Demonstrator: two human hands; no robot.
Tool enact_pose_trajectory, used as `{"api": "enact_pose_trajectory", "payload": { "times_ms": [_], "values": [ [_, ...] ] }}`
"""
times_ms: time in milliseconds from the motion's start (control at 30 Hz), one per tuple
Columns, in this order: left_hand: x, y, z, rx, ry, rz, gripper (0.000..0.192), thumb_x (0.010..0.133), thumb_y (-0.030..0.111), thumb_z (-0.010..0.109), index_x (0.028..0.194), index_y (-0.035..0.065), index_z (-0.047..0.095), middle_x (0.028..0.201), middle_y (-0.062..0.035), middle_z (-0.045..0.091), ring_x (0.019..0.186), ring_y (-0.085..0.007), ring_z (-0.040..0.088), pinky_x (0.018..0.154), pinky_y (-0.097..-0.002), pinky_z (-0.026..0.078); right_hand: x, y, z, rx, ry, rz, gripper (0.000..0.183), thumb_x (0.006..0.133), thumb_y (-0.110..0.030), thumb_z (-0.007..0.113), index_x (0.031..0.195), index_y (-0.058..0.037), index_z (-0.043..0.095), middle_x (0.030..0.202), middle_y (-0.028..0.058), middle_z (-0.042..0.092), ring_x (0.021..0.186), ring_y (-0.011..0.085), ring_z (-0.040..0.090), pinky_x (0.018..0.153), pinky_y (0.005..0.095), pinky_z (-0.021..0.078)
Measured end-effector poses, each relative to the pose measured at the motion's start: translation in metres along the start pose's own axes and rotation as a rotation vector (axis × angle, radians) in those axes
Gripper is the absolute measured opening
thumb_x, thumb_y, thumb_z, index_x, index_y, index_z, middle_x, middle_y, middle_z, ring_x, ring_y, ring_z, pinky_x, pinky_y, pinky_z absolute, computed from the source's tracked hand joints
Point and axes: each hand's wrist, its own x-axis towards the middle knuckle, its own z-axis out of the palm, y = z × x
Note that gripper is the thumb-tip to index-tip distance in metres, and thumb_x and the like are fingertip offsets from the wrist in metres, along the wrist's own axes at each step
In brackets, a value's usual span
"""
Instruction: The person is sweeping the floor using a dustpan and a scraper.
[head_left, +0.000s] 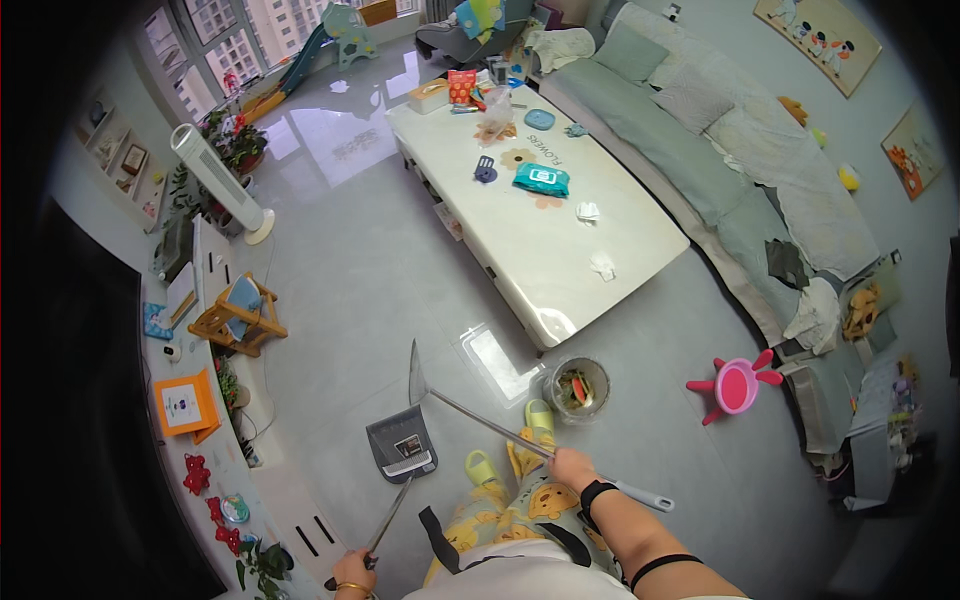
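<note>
My right hand (574, 470) grips the metal pole of a floor sweeper (487, 421), whose pale grey handle end sticks out behind my wrist. Its thin blade-like head (416, 375) stands on the floor just beyond the dustpan. In my left hand (354, 571), low in the view, is the dark end of the dustpan's long handle (391, 514). The grey dustpan (402, 444) lies on the floor, with a pale comb-like strip and a label inside. Right of my feet is a clear bin (577, 390) holding scraps, one of them red.
A white coffee table (630, 240) bears wet wipes (541, 180), crumpled tissues (589, 213) and packets. A pink child's stool (736, 386) stands near the sofa (675, 150). On the left are a tower fan (221, 180), a small wooden chair (240, 311) and a low cabinet (281, 502).
</note>
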Motion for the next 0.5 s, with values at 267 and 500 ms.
{"api": "enact_pose_trajectory", "payload": {
  "times_ms": [267,500],
  "values": [
    [0.022,0.011,-0.021,0.096,-0.006,0.084,0.013,0.070,0.014,0.058,0.081,0.0174,0.062,0.079,-0.0096,0.060,0.080,-0.0299,0.057,0.065,-0.0402,0.046,0.011,0.013,0.009,0.087,-0.018,0.122,0.031,0.085,-0.030,0.045,0.092,-0.0034,0.060,0.093,0.0182,0.062,0.085,0.0348,0.059,0.075,0.0435,0.0467],
    [0.018,0.048,-0.048,0.165,-0.088,0.110,0.013,0.071,0.016,0.058,0.083,0.0193,0.062,0.079,-0.0096,0.059,0.078,-0.0308,0.057,0.064,-0.0420,0.045,0.014,0.032,0.025,0.218,-0.022,0.260,0.029,0.086,-0.029,0.045,0.096,-0.0048,0.059,0.097,0.0175,0.061,0.092,0.0349,0.057,0.078,0.0434,0.0456]
  ]
}}
